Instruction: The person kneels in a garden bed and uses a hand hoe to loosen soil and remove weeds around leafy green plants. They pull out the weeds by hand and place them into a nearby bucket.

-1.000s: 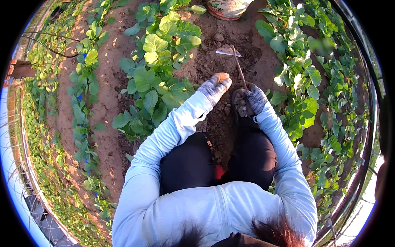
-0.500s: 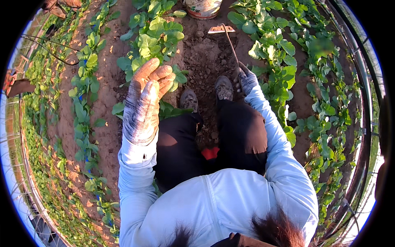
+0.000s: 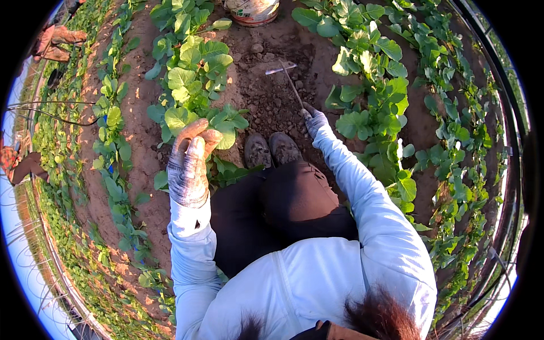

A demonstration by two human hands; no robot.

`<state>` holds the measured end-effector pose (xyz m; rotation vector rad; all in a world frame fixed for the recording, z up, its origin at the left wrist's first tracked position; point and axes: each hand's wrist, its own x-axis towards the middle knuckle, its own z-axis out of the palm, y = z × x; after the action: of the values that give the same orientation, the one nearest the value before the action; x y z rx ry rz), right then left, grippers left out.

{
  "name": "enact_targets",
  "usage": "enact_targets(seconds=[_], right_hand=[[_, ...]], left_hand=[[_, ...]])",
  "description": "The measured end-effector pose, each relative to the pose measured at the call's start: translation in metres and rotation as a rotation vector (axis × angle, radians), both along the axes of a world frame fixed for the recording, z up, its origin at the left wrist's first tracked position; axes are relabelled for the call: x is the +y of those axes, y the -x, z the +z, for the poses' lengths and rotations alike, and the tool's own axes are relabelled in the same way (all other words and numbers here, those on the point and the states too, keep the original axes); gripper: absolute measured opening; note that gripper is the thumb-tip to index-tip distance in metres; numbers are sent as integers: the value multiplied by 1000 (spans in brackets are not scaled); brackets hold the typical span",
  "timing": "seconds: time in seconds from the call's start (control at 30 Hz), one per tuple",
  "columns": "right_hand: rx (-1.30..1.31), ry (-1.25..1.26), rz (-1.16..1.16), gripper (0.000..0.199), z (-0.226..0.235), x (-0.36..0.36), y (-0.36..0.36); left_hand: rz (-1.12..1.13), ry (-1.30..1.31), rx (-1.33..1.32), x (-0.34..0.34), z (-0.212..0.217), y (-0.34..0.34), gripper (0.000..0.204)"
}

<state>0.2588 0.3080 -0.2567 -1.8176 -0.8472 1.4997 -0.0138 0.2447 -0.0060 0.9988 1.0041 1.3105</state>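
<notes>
Working the soil [image 3: 266, 105] with a hoe [image 3: 292, 84], apparently.
The left hand [image 3: 191, 164] is hovering beside the left row [image 3: 190, 79], fingers loosely curling, holding nothing visible; the hoe is extending ahead of the shoes [image 3: 271, 149], blade contact unclear; the right hand [image 3: 315, 121] is gripping its handle. Another stroke would be calling for a steady grip, clear of the right row [image 3: 391, 102].

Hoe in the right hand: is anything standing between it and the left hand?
Yes: in the picture, leafy plants lie between the left hand and the hoe, with bare soil beyond them. Whether the leaves reach that hand's height, I cannot tell. Nothing visible separates the right hand from the hoe, which it holds.
</notes>
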Motion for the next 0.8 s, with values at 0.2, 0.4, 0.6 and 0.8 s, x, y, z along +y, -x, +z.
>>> enact_targets(seconds=[0.2, 0.4, 0.6, 0.8], right_hand=[[84, -197, -148, 39, 0, 104, 26], [-466, 7, -4, 34, -121, 48, 28], [-482, 250, 253, 38, -128, -79, -13], [-512, 160, 291, 38, -104, -56, -16]], left_hand=[[2, -24, 143, 10, 0, -2, 35], [18, -10, 206, 18, 2, -7, 36], [-4, 1, 235, 25, 13, -16, 35], [-32, 23, 269, 25, 16, -19, 39]])
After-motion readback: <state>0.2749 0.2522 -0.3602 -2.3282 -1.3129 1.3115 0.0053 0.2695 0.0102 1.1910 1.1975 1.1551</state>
